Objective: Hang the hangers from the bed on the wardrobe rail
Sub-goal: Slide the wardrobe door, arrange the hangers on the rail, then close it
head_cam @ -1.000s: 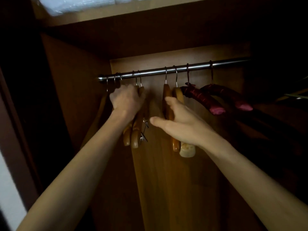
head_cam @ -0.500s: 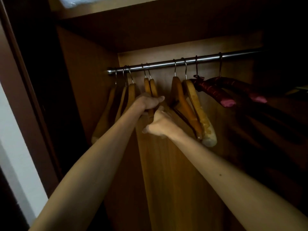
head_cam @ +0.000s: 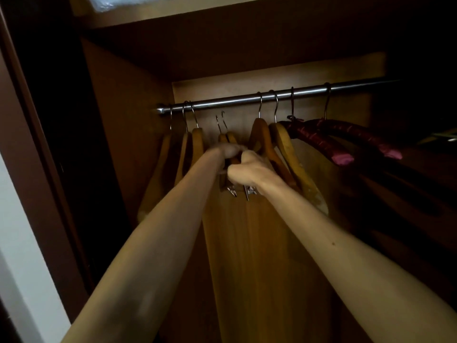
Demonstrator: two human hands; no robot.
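Inside the wardrobe a metal rail (head_cam: pixel 237 98) runs left to right. Two wooden clip hangers (head_cam: pixel 228 138) sit just below the rail, their hooks off it. My left hand (head_cam: pixel 228 150) grips their tops and my right hand (head_cam: pixel 247 169) grips them lower down, with metal clips (head_cam: pixel 243 190) showing beneath my fingers. Three wooden hangers (head_cam: pixel 196 144) hang at the rail's left end. Two more wooden hangers (head_cam: pixel 284 149) hang to the right of my hands, then two dark red padded hangers (head_cam: pixel 321 139).
The wardrobe's left side wall (head_cam: pixel 118 134) stands close to the leftmost hangers. A shelf board (head_cam: pixel 222 13) lies above the rail. The wooden back panel (head_cam: pixel 259 256) fills the space below. The right part of the wardrobe is dark.
The two clip hangers have come down off the rail; their hooks now hang free below it. My right hand has moved left from the neighbouring hangers and closed on them beside my left hand.
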